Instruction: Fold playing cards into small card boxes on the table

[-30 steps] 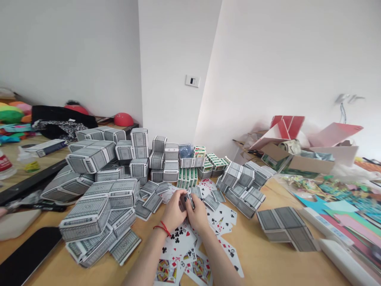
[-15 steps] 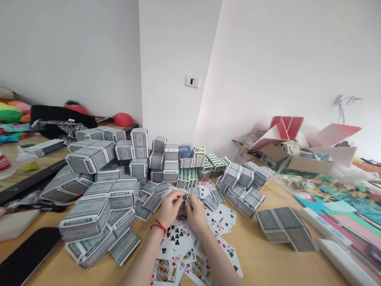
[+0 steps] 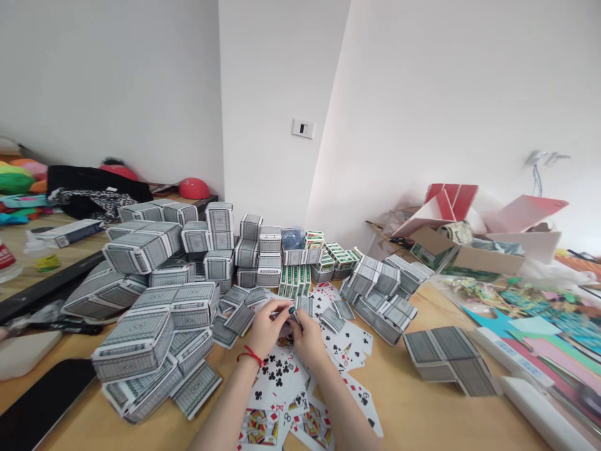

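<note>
Centrally, a card [image 3: 282,318] sits between the fingertips of both hands, mostly hidden (its long axis cannot be told). The left hand [image 3: 267,329] and right hand [image 3: 310,338] pinch it from opposite sides; neither is clearly nearer. Below the wrists, loose cards [image 3: 278,374] lie face up on the table [image 3: 399,401]. Beyond the fingertips stand green boxes [image 3: 295,280]. Folded blocks [image 3: 134,335] crowd the left; a smaller stack [image 3: 375,275] bounds the right.
</note>
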Demonstrator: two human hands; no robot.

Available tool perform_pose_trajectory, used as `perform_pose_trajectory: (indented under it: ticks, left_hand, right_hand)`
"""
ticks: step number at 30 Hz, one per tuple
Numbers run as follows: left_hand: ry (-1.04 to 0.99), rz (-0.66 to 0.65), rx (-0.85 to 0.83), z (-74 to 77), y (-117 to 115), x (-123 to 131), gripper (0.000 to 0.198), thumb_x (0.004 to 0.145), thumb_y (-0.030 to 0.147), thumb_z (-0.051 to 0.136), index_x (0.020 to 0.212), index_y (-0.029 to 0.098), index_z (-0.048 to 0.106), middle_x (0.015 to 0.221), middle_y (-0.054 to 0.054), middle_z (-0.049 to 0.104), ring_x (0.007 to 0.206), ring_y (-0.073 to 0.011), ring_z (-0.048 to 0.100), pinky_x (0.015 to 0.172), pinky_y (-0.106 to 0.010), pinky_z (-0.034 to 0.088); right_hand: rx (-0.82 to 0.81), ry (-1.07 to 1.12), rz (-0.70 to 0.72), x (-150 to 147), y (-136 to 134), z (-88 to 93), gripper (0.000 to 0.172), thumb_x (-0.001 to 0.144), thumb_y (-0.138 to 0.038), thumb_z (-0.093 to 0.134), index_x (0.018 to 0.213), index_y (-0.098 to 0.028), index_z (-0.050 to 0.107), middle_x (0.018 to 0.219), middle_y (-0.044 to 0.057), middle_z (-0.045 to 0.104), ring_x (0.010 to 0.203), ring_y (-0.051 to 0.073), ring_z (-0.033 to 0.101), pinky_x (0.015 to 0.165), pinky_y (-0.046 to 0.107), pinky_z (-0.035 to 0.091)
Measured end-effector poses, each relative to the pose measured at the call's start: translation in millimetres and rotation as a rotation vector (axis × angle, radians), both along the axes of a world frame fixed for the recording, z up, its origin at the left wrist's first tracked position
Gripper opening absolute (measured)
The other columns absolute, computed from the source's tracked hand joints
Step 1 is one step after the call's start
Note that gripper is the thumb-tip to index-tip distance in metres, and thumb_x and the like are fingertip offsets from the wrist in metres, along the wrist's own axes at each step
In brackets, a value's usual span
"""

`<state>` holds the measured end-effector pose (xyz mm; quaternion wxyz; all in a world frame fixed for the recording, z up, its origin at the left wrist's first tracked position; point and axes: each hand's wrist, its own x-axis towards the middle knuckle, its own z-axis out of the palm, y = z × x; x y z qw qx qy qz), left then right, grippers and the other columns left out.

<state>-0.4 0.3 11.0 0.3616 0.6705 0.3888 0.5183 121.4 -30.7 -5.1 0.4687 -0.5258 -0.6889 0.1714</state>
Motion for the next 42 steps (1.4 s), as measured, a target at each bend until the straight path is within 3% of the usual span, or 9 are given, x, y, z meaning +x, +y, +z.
perform_pose_trajectory:
  ticks: [5,11,13,17,21,25,31,37,42]
  left_hand:
    - [0.100,0.010,0.115,3.6,-0.8,-2.6,0.017,0.079,0.026,0.049,0.074,0.019,0.064,0.078,-0.004,0.062,0.078,-0.0174,0.059,0.073,-0.032,0.048]
    - [0.114,0.197,0.114,2.1,-0.1,-5.7,0.015,0.079,0.027,0.045,0.073,0.019,0.056,0.072,-0.003,0.062,0.069,-0.0169,0.058,0.065,-0.030,0.047]
    - [0.105,0.231,0.092,-0.1,0.9,-5.2,0.014,0.080,0.028,0.043,0.077,0.019,0.054,0.073,-0.003,0.062,0.067,-0.0167,0.058,0.063,-0.029,0.046]
    - [0.188,0.256,0.045,-4.9,2.4,-1.5,0.017,0.081,0.032,0.039,0.080,0.019,0.051,0.075,-0.004,0.062,0.069,-0.0179,0.058,0.061,-0.029,0.044]
    - [0.355,0.226,0.011,-8.7,1.1,4.0,0.024,0.084,0.032,0.032,0.069,0.021,0.046,0.061,-0.002,0.058,0.059,-0.0180,0.056,0.053,-0.027,0.038]
    - [0.459,0.243,0.017,-7.9,-2.6,9.0,0.027,0.084,0.031,0.030,0.062,0.022,0.042,0.052,-0.001,0.052,0.052,-0.0171,0.053,0.049,-0.026,0.030]
    - [0.438,0.267,0.061,-3.4,-10.3,15.8,0.026,0.084,0.031,0.033,0.061,0.021,0.041,0.050,0.000,0.050,0.050,-0.0161,0.052,0.048,-0.025,0.027]
    - [0.357,0.272,0.044,-2.7,-11.4,16.2,0.027,0.083,0.033,0.034,0.061,0.021,0.042,0.052,0.000,0.052,0.051,-0.0153,0.052,0.048,-0.024,0.029]
    - [0.319,0.273,-0.038,-4.5,-5.2,9.5,0.028,0.083,0.035,0.034,0.062,0.021,0.045,0.057,-0.001,0.056,0.054,-0.0160,0.053,0.050,-0.024,0.032]
  right_hand:
    - [-0.061,0.070,-0.048,-2.0,1.7,-2.7,0.017,0.078,-0.028,0.043,0.063,-0.021,0.047,0.053,-0.003,0.047,0.048,0.013,0.042,0.048,0.023,0.031]
    - [-0.216,0.360,-0.017,-2.9,6.1,-0.4,0.024,0.069,-0.039,0.058,0.073,-0.015,0.055,0.055,-0.003,0.049,0.048,0.011,0.039,0.046,0.022,0.032]
    - [-0.254,0.410,0.007,-2.4,7.0,0.4,0.028,0.072,-0.043,0.054,0.067,-0.015,0.052,0.051,-0.004,0.045,0.046,0.010,0.038,0.045,0.022,0.031]
    - [-0.204,0.350,-0.124,-4.2,6.8,-0.8,0.036,0.079,-0.047,0.041,0.055,-0.020,0.041,0.050,-0.004,0.041,0.048,0.012,0.038,0.047,0.024,0.030]
    - [-0.129,0.266,-0.191,-8.5,4.3,-2.2,0.031,0.081,-0.042,0.037,0.059,-0.021,0.042,0.054,-0.002,0.048,0.051,0.014,0.042,0.050,0.026,0.033]
    - [-0.131,0.324,-0.217,-11.9,4.5,-5.3,0.033,0.082,-0.045,0.036,0.061,-0.021,0.044,0.056,-0.001,0.050,0.049,0.014,0.044,0.046,0.025,0.033]
    - [-0.239,0.585,-0.203,-15.2,7.6,-5.6,0.044,0.077,-0.060,0.036,0.061,-0.020,0.045,0.044,-0.006,0.041,0.033,0.010,0.034,0.034,0.023,0.026]
    - [-0.386,0.766,-0.088,-15.6,5.4,1.8,0.038,0.077,-0.057,0.039,0.067,-0.020,0.045,0.040,-0.009,0.033,0.027,0.008,0.030,0.029,0.021,0.021]
    - [-0.265,0.595,-0.110,-16.9,1.4,3.1,0.030,0.079,-0.049,0.040,0.070,-0.021,0.044,0.050,-0.006,0.042,0.037,0.010,0.040,0.036,0.021,0.027]
